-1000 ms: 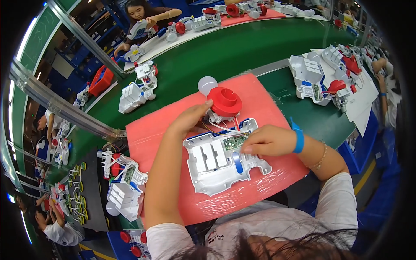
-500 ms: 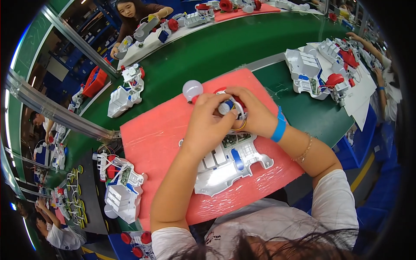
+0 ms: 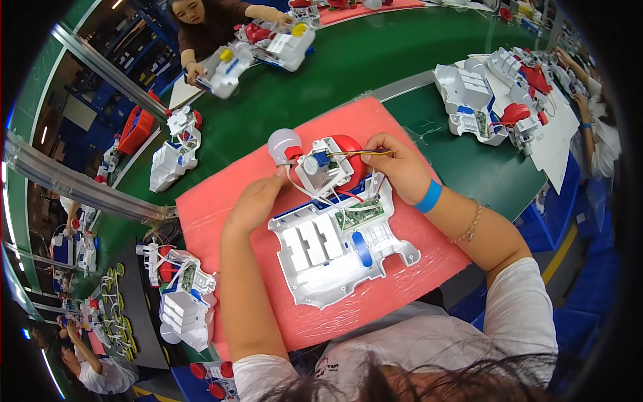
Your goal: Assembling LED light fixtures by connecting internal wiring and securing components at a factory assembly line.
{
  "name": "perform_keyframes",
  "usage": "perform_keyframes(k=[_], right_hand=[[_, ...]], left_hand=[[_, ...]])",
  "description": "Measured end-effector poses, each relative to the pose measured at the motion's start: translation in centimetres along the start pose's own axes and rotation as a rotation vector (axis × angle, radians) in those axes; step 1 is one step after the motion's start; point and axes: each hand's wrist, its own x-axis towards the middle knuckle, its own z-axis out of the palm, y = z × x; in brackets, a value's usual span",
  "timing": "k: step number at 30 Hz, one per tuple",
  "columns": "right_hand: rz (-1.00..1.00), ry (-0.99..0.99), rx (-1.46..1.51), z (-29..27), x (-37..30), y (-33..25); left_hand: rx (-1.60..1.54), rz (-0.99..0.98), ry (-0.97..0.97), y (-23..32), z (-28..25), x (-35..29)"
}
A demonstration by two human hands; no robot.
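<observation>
On a pink foam sheet (image 3: 221,194) lies a white plastic housing half (image 3: 321,254) with a green circuit board (image 3: 362,214) and a blue oval piece. At its far edge sits a white boxy module (image 3: 325,167) with a round metal-topped part, joined to the board by wires. Behind the module is a red round part (image 3: 349,151); at its left, a whitish globe (image 3: 284,145). My right hand (image 3: 400,167) pinches thin yellow and dark wires (image 3: 358,153) running from the module. My left hand (image 3: 256,201) is open, fingers stretched beside the module's white wire.
Similar opened units stand on the left (image 3: 187,295), far left (image 3: 175,154) and right (image 3: 472,107). A green conveyor belt (image 3: 375,60) runs across beyond the foam. Across it, a co-worker handles white housings (image 3: 288,47). A metal post (image 3: 87,181) crosses the left side.
My hands have moved apart from around the module, uncovering it. The left drew back to the left; the right now holds the wires out sideways. The co-worker across has moved housings onto the belt.
</observation>
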Motion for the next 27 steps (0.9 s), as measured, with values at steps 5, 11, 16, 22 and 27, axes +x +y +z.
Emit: perform_keyframes(k=[5,11,16,22,27], right_hand=[[0.049,-0.009,0.179,0.5,0.1,-0.1],[0.082,0.069,0.274,-0.3,0.6,-0.1],[-0.218,0.017,-0.36,-1.5,0.3,-2.4],[-0.825,-0.123,-0.768,-2.2,-5.0,-8.1],[-0.335,-0.238,-1.224,2.2,-5.0,-4.4]], left_hand=[[-0.2,0.121,-0.114,1.7,1.6,0.7],[-0.54,0.157,0.059,5.1,3.9,-0.5],[-0.543,0.13,0.257,5.9,5.2,-0.7],[-0.627,0.142,0.217,5.3,5.4,-0.2],[-0.538,0.141,0.259,5.8,5.8,-0.7]])
